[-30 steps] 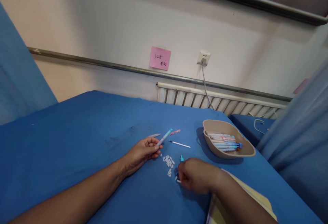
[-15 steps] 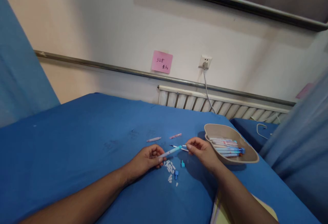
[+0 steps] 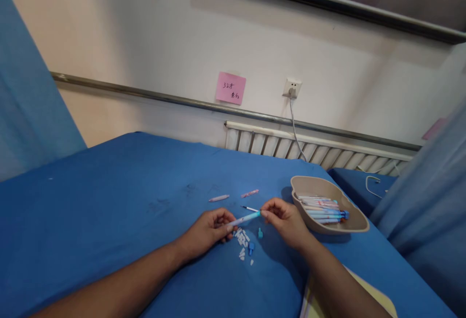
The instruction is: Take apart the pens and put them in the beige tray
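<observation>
L hand [image 3: 213,226], grip closed round the pale end of a blue-tipped pen [image 3: 245,218]; the pen lay btwn both hands, nr the small white pieces [image 3: 241,238]. R hand [image 3: 286,219], grip narrow, fingertips pinched at the pen's teal end; any small part btwn them was hidden. Teal cap [image 3: 259,233] & blue cap [image 3: 251,248] sat beside the pieces on the blue tabletop [image 3: 145,177]. Beyond: a refill [image 3: 249,208], partly hidden, pink clip [image 3: 250,193] & pale barrel [image 3: 219,198]. R of these: beige basket [image 3: 358,225] w/ pens.
</observation>
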{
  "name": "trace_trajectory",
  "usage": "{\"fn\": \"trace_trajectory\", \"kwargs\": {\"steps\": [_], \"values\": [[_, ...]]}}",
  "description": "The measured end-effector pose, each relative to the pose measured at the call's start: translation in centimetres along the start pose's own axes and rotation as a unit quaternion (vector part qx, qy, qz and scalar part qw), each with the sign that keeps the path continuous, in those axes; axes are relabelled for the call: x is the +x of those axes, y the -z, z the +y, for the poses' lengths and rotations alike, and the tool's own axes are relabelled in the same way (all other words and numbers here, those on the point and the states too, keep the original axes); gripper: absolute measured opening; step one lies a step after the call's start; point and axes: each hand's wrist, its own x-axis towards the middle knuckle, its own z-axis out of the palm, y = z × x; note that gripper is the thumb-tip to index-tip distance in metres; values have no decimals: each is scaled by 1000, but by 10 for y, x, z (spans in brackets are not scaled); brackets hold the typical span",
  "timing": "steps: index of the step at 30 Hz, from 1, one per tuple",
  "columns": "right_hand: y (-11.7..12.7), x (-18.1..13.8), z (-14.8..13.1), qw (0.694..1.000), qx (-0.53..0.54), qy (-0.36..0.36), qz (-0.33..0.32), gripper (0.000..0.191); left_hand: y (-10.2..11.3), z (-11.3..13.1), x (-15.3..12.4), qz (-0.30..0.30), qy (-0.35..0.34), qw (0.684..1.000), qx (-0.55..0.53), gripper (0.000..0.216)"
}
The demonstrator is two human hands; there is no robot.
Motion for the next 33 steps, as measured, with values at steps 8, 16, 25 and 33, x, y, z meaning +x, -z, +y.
{"fn": "trace_trajectory", "kwargs": {"steps": [8, 16, 25, 33], "values": [[-9, 2, -4, 990, 129, -61, 10, 28, 1, 2, -1, -22, -7, 999, -33, 27], [-19, 1, 4, 939, 327, -102, -45, 28, 1, 4, -3, -56, -16, 998, -33, 25], [-17, -3, 3, 881, 446, -130, -89, 19, 3, 2, -1, -63, -10, 997, -50, 26], [-17, -3, 2, 886, 434, -139, -89, 24, 2, 4, -2, -58, -11, 998, -34, 29]]}}
